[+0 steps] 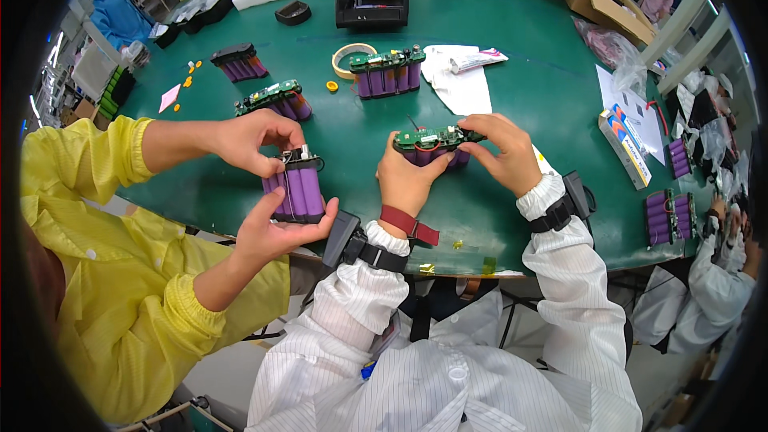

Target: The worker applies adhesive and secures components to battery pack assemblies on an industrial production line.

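Observation:
A purple battery pack topped by a green circuit board with a red wire is in front of me at the table's near side. My left hand is wrapped round it from below and the left, thumb along its near face. My right hand pinches the right end of the pack, at a dark part beside the board; exactly what lies between the fingertips is hidden. Just beyond stands another battery pack with a green board, near a tape roll and a white tube on white paper.
To my left, a co-worker in yellow holds a purple battery pack. Other packs stand on the green table. A black bin is at the back; a small carton lies right. Another person sits far right.

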`<state>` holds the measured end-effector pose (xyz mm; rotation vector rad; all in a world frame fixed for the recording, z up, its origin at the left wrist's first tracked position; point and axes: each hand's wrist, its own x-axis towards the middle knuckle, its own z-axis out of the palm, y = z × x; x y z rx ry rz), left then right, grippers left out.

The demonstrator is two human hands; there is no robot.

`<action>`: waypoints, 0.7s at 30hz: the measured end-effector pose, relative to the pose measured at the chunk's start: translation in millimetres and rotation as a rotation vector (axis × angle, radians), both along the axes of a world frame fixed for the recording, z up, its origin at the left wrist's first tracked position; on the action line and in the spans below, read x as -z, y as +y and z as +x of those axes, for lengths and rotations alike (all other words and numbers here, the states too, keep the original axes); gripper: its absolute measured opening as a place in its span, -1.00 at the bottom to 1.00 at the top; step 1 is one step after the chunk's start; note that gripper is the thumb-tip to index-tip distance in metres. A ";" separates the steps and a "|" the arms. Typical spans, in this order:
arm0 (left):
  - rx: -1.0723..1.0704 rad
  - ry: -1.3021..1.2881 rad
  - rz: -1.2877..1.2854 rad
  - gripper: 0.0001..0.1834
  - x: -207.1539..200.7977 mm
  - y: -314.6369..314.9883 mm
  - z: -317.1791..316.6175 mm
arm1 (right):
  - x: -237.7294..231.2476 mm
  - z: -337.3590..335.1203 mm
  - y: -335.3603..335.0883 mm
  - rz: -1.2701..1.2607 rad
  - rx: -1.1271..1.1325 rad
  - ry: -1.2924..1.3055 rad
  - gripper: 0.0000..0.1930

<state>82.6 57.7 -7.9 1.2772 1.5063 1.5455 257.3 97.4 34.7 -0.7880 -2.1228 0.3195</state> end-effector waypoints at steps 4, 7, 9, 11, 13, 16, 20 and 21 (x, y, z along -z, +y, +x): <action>-0.007 0.044 0.021 -0.47 -0.2 -1.5 1.1 | 9.7 -3.5 -3.0 -0.030 0.031 0.032 -0.62; 0.003 0.066 0.001 -0.47 0.1 0.1 2.1 | 11.1 -5.3 -5.3 -0.080 0.030 0.111 -0.61; 0.003 0.044 -0.004 -0.48 0.1 -0.7 0.0 | 9.9 -8.6 -6.9 -0.126 0.022 0.152 -0.62; 0.008 0.021 -0.008 -0.48 -0.6 -1.6 -0.7 | 8.2 -11.7 -6.9 -0.148 0.028 0.156 -0.64; 0.027 0.025 -0.065 -0.48 -3.2 -2.7 -0.4 | 6.7 -13.8 -8.8 -0.150 0.048 0.157 -0.65; -0.126 0.374 0.026 -0.46 0.9 -2.1 0.8 | 7.9 -18.6 -13.6 -0.149 0.080 0.175 -0.66; -0.135 0.230 0.153 -0.45 8.3 5.0 2.0 | 11.3 -19.1 -17.9 -0.165 0.112 0.211 -0.66; -0.060 0.197 0.063 -0.45 6.0 4.9 1.0 | 14.1 -17.2 -17.9 -0.167 0.130 0.211 -0.66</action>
